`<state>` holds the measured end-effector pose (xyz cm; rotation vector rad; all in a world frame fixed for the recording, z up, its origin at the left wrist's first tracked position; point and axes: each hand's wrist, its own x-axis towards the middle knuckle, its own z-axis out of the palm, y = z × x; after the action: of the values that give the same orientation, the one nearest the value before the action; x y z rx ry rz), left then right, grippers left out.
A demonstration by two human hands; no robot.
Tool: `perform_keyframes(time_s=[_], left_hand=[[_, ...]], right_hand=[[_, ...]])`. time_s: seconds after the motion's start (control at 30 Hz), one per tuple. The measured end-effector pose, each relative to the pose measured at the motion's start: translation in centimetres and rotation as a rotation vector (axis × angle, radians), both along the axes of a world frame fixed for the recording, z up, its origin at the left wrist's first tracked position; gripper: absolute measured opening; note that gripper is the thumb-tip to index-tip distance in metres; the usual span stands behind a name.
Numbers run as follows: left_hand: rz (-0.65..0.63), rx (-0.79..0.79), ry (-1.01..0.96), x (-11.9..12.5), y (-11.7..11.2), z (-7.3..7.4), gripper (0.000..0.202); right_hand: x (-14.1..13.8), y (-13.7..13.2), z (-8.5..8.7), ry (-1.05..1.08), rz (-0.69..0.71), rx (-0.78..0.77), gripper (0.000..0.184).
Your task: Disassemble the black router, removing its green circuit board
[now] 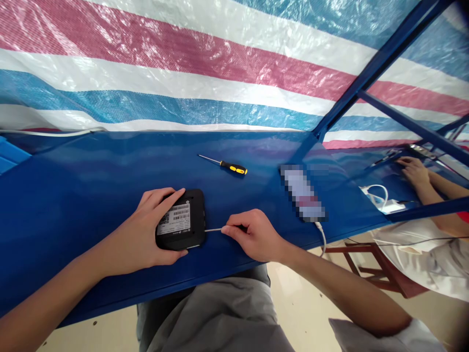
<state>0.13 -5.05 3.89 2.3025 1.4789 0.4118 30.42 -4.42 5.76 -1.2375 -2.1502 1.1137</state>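
A flat black box with rounded corners and a white printed label lies on the blue tabletop. My left hand grips it from the left, fingers over the far edge and thumb along the near edge. To its right, my right hand is closed around a thin metal rod. The rod's tip meets the box's right side; whether it enters an opening I cannot tell. My palm hides the rod's other end. Beyond both hands lies a screwdriver with a black and yellow handle.
A phone with a blurred screen and a white cable lies at right. A blue metal frame rises beyond it. Another person's hand works at far right. A striped plastic sheet hangs behind the table.
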Motion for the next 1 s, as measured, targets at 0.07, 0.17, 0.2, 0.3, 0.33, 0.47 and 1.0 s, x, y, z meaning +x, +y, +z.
perform_keyframes(time_s=[0.07,0.17,0.2,0.3,0.33,0.47,1.0], left_hand=[[-0.012,-0.033,0.027,-0.2,0.3,-0.2,0.119],[-0.008,-0.12,0.076,-0.3,0.6,0.0,0.125],[0.006,-0.148,0.081,-0.3,0.6,0.1,0.127],[0.048,-0.172,0.039,-0.7,0.4,0.7,0.128],[0.053,-0.157,0.019,-1.1,0.3,0.8,0.126],[0.026,-0.092,0.09,-3.4,0.0,0.6,0.133],[0.025,-0.016,-0.009,-2.6,-0.3,0.3,0.116]], right_hand=[[0.0,0.0,0.4,-0.057,0.01,-0.001,0.035],[0.0,0.1,1.0,-0.152,0.037,0.01,0.034],[0.0,0.2,1.3,-0.184,0.044,0.018,0.034],[0.1,0.4,2.0,-0.263,0.059,0.051,0.036],[0.1,0.5,2.2,-0.283,0.065,0.058,0.037],[0.2,0.8,3.0,-0.351,0.09,0.082,0.041],[-1.4,1.8,8.4,-0.692,0.323,0.271,0.032]])
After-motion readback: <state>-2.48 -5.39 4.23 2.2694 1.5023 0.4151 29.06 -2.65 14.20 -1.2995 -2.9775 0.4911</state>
